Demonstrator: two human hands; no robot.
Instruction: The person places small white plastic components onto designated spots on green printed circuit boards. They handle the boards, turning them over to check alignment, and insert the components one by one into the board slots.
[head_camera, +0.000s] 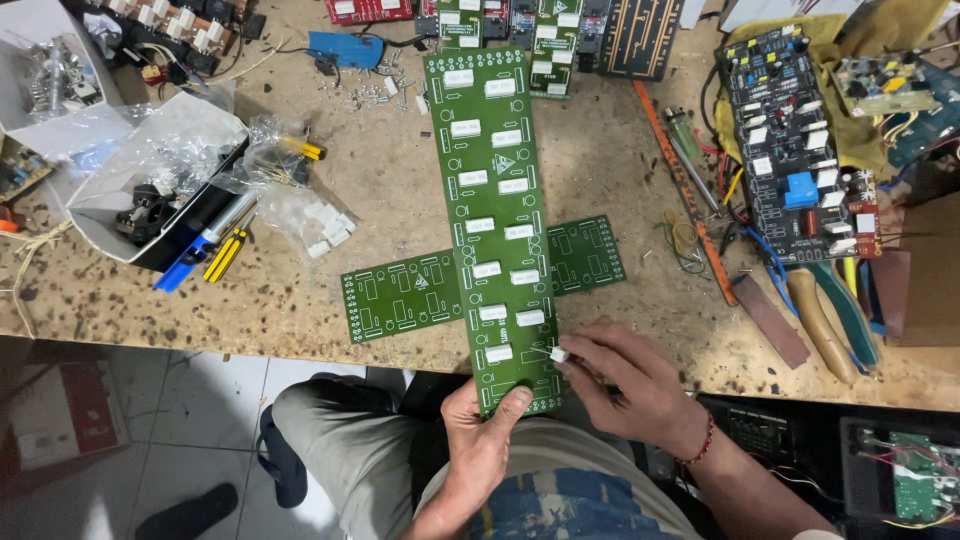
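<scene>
A long green board (497, 220) lay across the desk (610, 170), its long axis running from the far edge to the near edge, where its end overhung toward the person's lap. It rested on top of a shorter green board (400, 295) set crosswise beneath it, whose ends showed on both sides. Rows of white block parts sat on the long board, spaced along its length.

The left hand (480, 440) came up from below the near edge and gripped the board's near end, thumb pressed flat on the top face, the other fingers hidden under it. The right hand (625, 380) reached in from the right, wrist bent inward, wearing a red bracelet (703, 442). Its thumb and forefinger were pinched on a small white block (559, 354), held just at the board's right edge near the last rows. The free slots lay just left of the fingertips, so the right hand was the nearer one to them.

Toward the left edge sat a white box (90, 195), clear bags (190, 145), and a yellow-handled screwdriver (226, 254). Pliers (835, 320) and a dark populated board (785, 150) lay near the right edge.
</scene>
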